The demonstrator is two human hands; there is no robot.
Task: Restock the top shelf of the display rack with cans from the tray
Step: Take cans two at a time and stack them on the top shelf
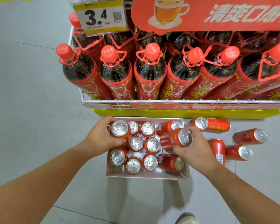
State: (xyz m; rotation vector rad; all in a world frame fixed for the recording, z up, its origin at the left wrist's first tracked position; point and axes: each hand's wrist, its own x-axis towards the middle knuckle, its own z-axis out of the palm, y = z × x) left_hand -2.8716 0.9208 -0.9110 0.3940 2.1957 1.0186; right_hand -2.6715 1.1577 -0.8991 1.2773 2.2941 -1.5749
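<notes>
- The left hand (102, 136) is wrapped around an upright red can (120, 129) at the far left corner of the cardboard tray (145, 176); its fingers are clamped on the can's side, and the silver lid faces the camera.
- The right hand (196, 149) grips a second red can (178, 139) over the right side of the tray, fingers closed around its body. This can is tilted, its lid turned toward the right, and it looks blurred.
- The tray sits on the grey floor (31, 110) just in front of the display rack's yellow base (184, 113).
- Between the two hands, upright cans (149, 162) stand close together in the tray, touching or nearly touching, tops up.
- Two more cans lie on their sides along the tray's right edge: one at the far end (168, 126) and one at the near end (170, 163).
- Loose cans (250, 136) lie on the floor to the right of the tray, most of them on their sides, near one another.
- Above, a white wire shelf (168, 101) holds rows of large dark tea bottles (149, 73) with red caps and red labels.
- A price tag (100, 16) reading 3.4 hangs at the shelf's upper left, beside a red sign (217, 13) showing a cup of tea.
- A shoe tip (187, 219) shows at the bottom edge.
</notes>
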